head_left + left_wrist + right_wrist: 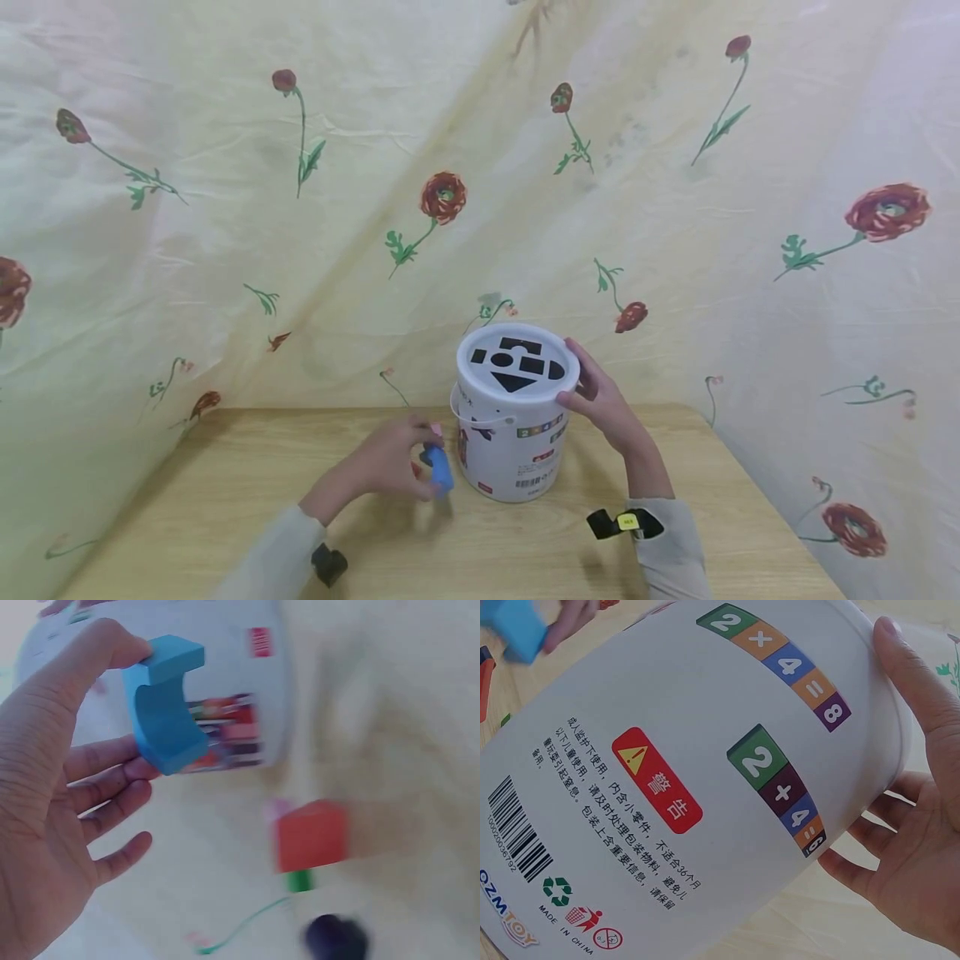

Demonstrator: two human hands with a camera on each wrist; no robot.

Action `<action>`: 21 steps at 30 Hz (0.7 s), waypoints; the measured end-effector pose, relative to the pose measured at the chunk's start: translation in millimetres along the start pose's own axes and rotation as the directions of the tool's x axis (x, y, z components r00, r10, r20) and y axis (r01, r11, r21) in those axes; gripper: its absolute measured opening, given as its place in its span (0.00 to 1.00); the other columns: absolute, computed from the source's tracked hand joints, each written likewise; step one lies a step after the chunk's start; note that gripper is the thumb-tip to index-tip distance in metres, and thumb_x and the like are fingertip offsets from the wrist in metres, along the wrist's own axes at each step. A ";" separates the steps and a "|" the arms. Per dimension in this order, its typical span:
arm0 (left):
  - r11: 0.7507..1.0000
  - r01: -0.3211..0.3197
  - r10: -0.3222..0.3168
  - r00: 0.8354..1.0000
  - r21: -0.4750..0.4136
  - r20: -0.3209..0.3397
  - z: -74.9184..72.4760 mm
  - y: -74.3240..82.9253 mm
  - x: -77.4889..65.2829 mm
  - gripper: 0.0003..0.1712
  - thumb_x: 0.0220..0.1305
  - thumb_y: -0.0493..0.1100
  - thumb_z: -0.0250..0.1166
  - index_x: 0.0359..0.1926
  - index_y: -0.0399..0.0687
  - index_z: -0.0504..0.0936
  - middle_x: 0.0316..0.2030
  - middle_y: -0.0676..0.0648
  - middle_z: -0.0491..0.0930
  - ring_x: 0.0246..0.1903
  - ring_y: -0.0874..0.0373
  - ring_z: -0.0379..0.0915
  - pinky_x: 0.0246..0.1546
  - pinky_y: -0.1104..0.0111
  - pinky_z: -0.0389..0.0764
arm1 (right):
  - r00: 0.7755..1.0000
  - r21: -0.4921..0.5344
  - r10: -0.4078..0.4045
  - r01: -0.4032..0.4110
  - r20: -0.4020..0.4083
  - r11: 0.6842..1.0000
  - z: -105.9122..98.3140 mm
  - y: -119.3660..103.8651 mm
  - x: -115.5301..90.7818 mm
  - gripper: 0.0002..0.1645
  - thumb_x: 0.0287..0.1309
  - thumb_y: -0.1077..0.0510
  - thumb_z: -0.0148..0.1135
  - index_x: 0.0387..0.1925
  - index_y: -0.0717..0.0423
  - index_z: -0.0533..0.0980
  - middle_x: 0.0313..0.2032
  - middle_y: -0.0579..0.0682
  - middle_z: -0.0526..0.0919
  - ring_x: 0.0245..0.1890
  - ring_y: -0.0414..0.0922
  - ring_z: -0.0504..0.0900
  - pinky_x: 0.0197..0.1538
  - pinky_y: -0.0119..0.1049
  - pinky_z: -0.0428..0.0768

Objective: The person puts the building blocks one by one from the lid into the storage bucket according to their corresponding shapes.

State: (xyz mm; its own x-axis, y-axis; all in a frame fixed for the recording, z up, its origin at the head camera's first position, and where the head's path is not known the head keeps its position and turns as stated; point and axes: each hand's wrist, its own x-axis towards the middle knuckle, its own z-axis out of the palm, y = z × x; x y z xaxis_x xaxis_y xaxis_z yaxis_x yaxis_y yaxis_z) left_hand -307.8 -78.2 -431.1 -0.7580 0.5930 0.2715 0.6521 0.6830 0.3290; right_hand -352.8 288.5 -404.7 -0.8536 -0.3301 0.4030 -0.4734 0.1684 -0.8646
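Note:
A white lidded bucket [510, 458] stands upright on the table, with several differently shaped black openings in its lid [480, 382]. My left hand [382, 461] is beside the bucket's left side and pinches a blue arch-shaped block [161, 712] between thumb and fingers. In the left wrist view the block's curved notch faces right. At the bucket's upper right, my right hand [609, 408] grips the rim, thumb in front and other fingers partly hidden behind. Printed number blocks and a red warning label [658, 780] show on the bucket's wall in the right wrist view.
Past the left hand lie a red block [311, 836], a green piece [301, 880] and a dark round thing [335, 937], all blurred. A thin white handle [480, 427] hangs on the bucket. Behind the wooden table [247, 500] hangs a flowered cloth [360, 350].

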 end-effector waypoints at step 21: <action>0.990 -0.007 0.028 0.989 0.141 -0.147 -111.7 69.7 40.0 0.34 0.45 0.60 0.78 0.52 0.48 0.88 0.43 0.51 0.81 0.43 0.56 0.71 0.44 0.63 0.75 | 1.000 0.004 0.016 -0.016 -0.002 1.000 0.0 -0.4 -0.3 0.54 0.65 0.56 0.65 0.82 0.42 0.44 0.82 0.49 0.47 0.81 0.59 0.47 0.75 0.66 0.53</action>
State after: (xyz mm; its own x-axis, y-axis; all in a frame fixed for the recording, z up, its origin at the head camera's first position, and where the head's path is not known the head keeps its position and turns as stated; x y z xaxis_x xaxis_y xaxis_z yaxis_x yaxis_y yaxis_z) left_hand -293.8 -54.6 -296.3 -0.7325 0.5429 0.4108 0.6524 0.7321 0.1958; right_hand -352.4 288.5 -404.5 -0.8613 -0.3253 0.3902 -0.4591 0.1695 -0.8721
